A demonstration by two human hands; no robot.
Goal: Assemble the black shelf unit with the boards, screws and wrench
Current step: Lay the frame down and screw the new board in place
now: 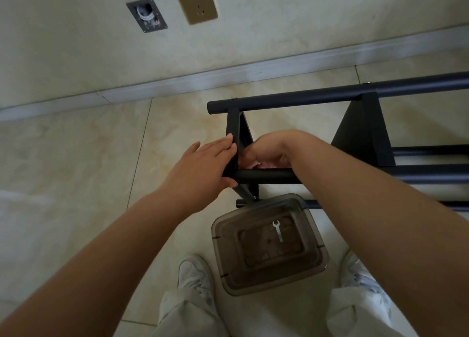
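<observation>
The black shelf unit lies on its side on the tiled floor, its round poles running off to the right. My left hand presses flat, with straight fingers, against the outer face of the end board. My right hand is curled just inside that board above the near pole; what its fingers hold is hidden. A small silver wrench lies in a smoky clear plastic bin standing between my feet.
The wall with its grey skirting runs across the top, carrying a gold socket and an open junction box. My white shoes and light trousers flank the bin. Bare tiles spread to the left.
</observation>
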